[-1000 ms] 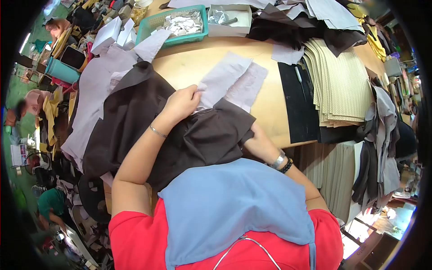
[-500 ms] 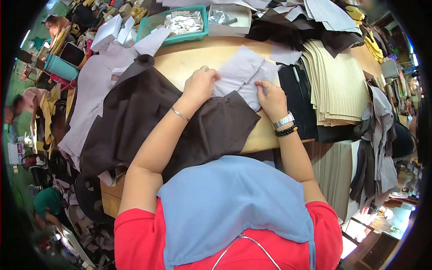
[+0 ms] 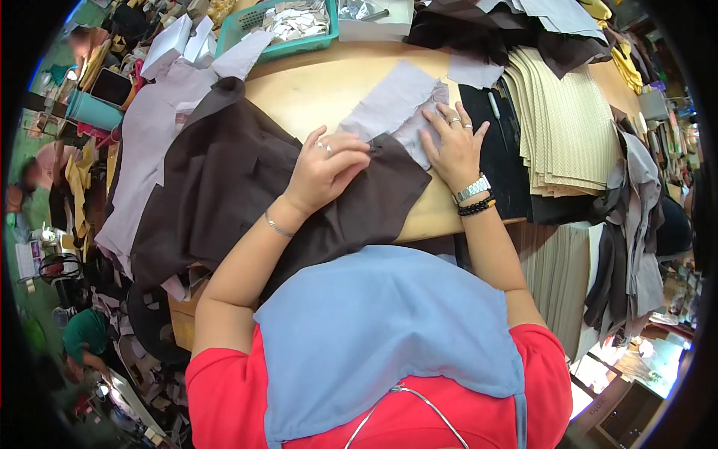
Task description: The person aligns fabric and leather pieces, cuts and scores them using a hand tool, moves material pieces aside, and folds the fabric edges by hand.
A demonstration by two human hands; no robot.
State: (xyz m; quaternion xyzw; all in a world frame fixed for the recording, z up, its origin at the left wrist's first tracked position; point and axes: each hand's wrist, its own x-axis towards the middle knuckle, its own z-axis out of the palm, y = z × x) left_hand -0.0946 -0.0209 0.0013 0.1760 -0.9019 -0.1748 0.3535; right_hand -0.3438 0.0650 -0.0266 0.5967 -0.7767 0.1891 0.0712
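Curling over the edge of a large dark brown smooth cloth (image 3: 217, 172), the left hand (image 3: 325, 168) has its thumb and fingertips drawn close; I can't make out whether they pinch anything. The right hand (image 3: 458, 153) grips nothing: its fingers are spread, some resting on a pale lilac, ragged-edged cloth piece (image 3: 389, 97), which I judge keeps it flat against the light wooden table (image 3: 299, 97). That piece lies just beyond the brown cloth's near-right corner, which laps its lower edge, probably so both edges can be reached together. To the right I see a black flat sheet (image 3: 475, 108) with a slim white-ended tool (image 3: 494, 105) on it, then a fanned stack of cream textured sheets (image 3: 561, 123). Farther back, a teal plastic basket (image 3: 299, 48) contains small whitish chips (image 3: 295, 21), presumably to stop them scattering, beside a shallow white box (image 3: 370, 31).
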